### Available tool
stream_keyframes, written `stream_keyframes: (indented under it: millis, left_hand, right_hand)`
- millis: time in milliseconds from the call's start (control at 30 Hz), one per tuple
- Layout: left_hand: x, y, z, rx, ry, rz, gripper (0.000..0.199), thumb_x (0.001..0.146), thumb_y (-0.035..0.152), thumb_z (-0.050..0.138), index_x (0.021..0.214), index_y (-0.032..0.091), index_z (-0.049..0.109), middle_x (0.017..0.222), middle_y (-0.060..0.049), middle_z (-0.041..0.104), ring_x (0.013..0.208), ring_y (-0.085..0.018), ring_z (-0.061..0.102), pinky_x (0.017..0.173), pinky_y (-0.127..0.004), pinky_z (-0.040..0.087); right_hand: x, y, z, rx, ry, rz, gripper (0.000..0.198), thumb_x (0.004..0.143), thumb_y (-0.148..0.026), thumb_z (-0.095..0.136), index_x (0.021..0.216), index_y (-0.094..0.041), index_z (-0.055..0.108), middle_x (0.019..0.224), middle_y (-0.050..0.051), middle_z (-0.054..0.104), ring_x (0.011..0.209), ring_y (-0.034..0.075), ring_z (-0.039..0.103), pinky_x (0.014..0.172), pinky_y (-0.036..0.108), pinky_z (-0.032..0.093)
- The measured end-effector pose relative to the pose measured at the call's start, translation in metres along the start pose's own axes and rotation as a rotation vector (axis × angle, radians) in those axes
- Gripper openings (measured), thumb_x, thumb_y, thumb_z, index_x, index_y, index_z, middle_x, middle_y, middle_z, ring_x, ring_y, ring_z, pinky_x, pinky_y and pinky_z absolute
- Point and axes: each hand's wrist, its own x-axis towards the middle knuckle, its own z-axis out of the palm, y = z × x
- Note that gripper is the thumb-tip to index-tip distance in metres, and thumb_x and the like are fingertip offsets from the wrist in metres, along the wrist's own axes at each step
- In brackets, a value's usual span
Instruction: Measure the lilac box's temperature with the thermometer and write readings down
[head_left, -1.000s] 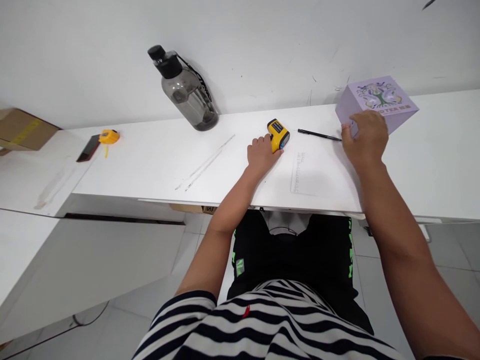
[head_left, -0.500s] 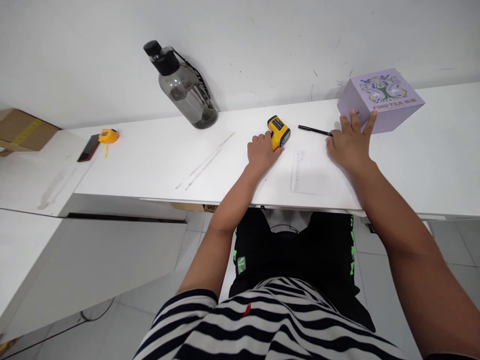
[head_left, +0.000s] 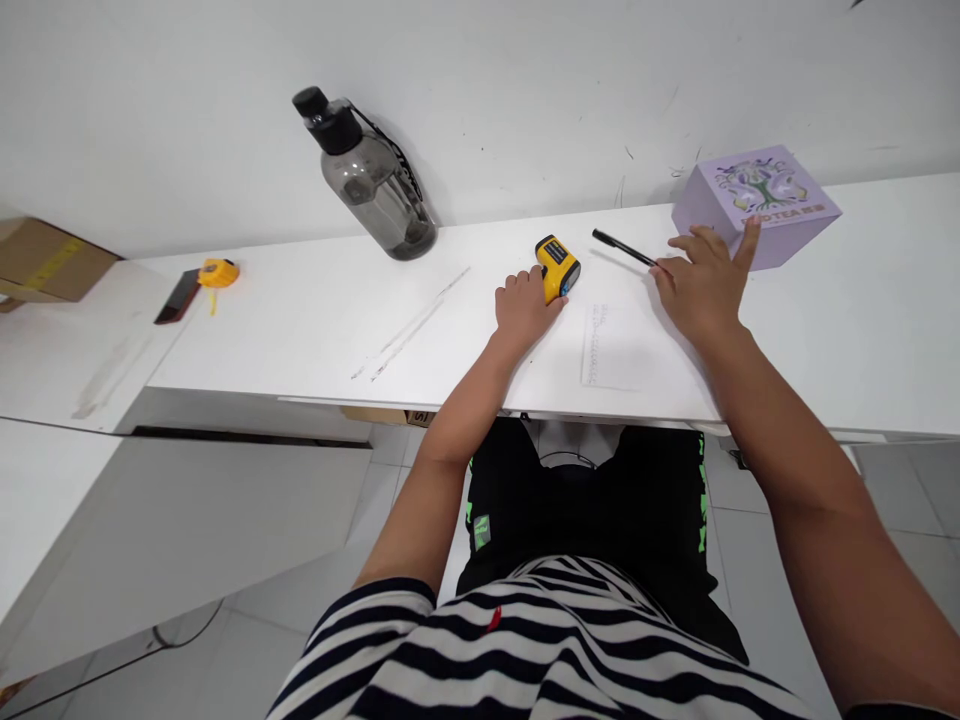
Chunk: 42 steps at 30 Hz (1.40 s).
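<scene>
My left hand (head_left: 523,303) is wrapped around the handle of a yellow-and-black infrared thermometer (head_left: 559,265), which rests on or just over the white table. Between the thumb and a finger of my right hand (head_left: 703,285) is one end of a black pen (head_left: 624,247); its capped-looking end points away to the upper left. The other fingers of that hand are spread in front of a lilac tea box (head_left: 772,205). A white sheet of paper (head_left: 619,355) with faint handwriting lies between my forearms.
A grey water bottle (head_left: 375,185) with a black lid stands by the wall. Farther left are an orange tape measure (head_left: 218,272), a dark flat object (head_left: 178,297) and a cardboard box (head_left: 56,262). The white table (head_left: 315,310) bears dark smudges.
My right hand has closed on the pen's near end, and the pen has swung, its far end moving up and away. My left hand and the thermometer have stayed nearly still.
</scene>
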Motion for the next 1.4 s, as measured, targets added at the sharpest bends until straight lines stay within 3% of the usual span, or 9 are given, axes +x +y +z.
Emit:
stream_keyframes:
  millis: [67, 167, 267, 467, 600, 767, 967, 1167, 1400]
  left_hand:
    - [0.000, 0.000, 0.000, -0.004, 0.002, 0.002, 0.057, 0.094, 0.051, 0.059, 0.142, 0.021, 0.049, 0.137, -0.015, 0.060, 0.128, -0.035, 0.051, 0.104, -0.046, 0.042]
    - [0.000, 0.000, 0.000, 0.006, 0.000, 0.001, 0.058, 0.094, 0.051, 0.058, 0.142, 0.020, 0.049, 0.138, -0.015, 0.060, 0.128, -0.034, 0.051, 0.103, -0.045, 0.043]
    - [0.000, 0.000, 0.000, 0.000, -0.003, 0.002, 0.059, 0.094, 0.051, 0.058, 0.143, 0.020, 0.049, 0.138, -0.016, 0.060, 0.128, -0.035, 0.051, 0.104, -0.046, 0.042]
    - [-0.001, 0.000, -0.002, 0.005, -0.007, 0.007, 0.059, 0.095, 0.052, 0.057, 0.143, 0.020, 0.048, 0.137, -0.015, 0.061, 0.127, -0.033, 0.052, 0.103, -0.044, 0.043]
    - [-0.001, 0.000, -0.001, 0.027, -0.008, 0.008, 0.058, 0.095, 0.053, 0.057, 0.142, 0.020, 0.048, 0.136, -0.015, 0.061, 0.127, -0.033, 0.052, 0.102, -0.043, 0.043]
    - [-0.001, 0.001, 0.000, 0.051, -0.017, 0.005, 0.059, 0.096, 0.053, 0.056, 0.144, 0.019, 0.046, 0.139, -0.014, 0.060, 0.129, -0.033, 0.051, 0.103, -0.043, 0.042]
    - [-0.002, 0.002, -0.002, 0.053, -0.015, 0.002, 0.060, 0.096, 0.052, 0.056, 0.145, 0.020, 0.046, 0.140, -0.013, 0.060, 0.129, -0.032, 0.052, 0.104, -0.043, 0.043]
    - [-0.003, 0.003, -0.003, 0.047, -0.010, 0.001, 0.060, 0.096, 0.051, 0.056, 0.146, 0.020, 0.046, 0.141, -0.013, 0.060, 0.129, -0.032, 0.051, 0.106, -0.043, 0.043]
    - [-0.002, 0.002, -0.003, 0.062, 0.011, 0.000, 0.061, 0.095, 0.055, 0.059, 0.143, 0.019, 0.051, 0.142, -0.016, 0.057, 0.136, -0.034, 0.043, 0.110, -0.044, 0.041]
  right_hand:
    - [0.001, 0.000, -0.001, 0.033, 0.045, 0.076, 0.017, 0.097, -0.041, 0.058, 0.093, -0.031, 0.072, 0.115, 0.007, 0.072, 0.128, 0.033, 0.057, 0.124, 0.069, 0.017]
    - [0.002, 0.002, 0.000, 0.099, 0.112, 0.187, 0.027, 0.093, -0.045, 0.059, 0.096, -0.024, 0.075, 0.094, 0.011, 0.069, 0.104, 0.034, 0.065, 0.102, 0.062, 0.046]
    - [0.001, 0.002, 0.001, 0.241, 0.113, 0.213, 0.029, 0.093, -0.047, 0.058, 0.094, -0.023, 0.075, 0.074, 0.005, 0.064, 0.081, 0.027, 0.067, 0.083, 0.048, 0.055]
    - [-0.004, -0.021, 0.006, 0.704, -0.140, 0.385, 0.018, 0.087, -0.041, 0.070, 0.084, -0.024, 0.064, 0.057, -0.002, 0.061, 0.052, 0.017, 0.056, 0.061, 0.035, 0.052]
    - [-0.009, -0.035, 0.014, 0.941, -0.268, 0.314, 0.025, 0.080, -0.041, 0.077, 0.085, -0.025, 0.059, 0.062, -0.003, 0.062, 0.054, 0.014, 0.056, 0.058, 0.030, 0.047]
    - [-0.015, -0.039, 0.017, 0.840, -0.347, 0.273, 0.029, 0.089, -0.048, 0.063, 0.076, -0.022, 0.061, 0.055, -0.003, 0.049, 0.052, 0.012, 0.043, 0.054, 0.028, 0.033]
    - [-0.017, -0.034, 0.024, 0.908, -0.372, 0.286, 0.013, 0.086, -0.036, 0.062, 0.084, -0.024, 0.058, 0.056, -0.004, 0.052, 0.054, 0.014, 0.045, 0.057, 0.028, 0.035]
    - [-0.015, -0.042, 0.021, 0.620, -0.368, 0.279, 0.033, 0.088, -0.044, 0.057, 0.066, -0.020, 0.062, 0.058, 0.002, 0.056, 0.058, 0.016, 0.049, 0.060, 0.031, 0.037]
    - [-0.012, -0.045, 0.020, 0.517, -0.404, 0.304, 0.032, 0.087, -0.042, 0.056, 0.066, -0.019, 0.064, 0.058, 0.003, 0.056, 0.058, 0.017, 0.049, 0.061, 0.033, 0.038]
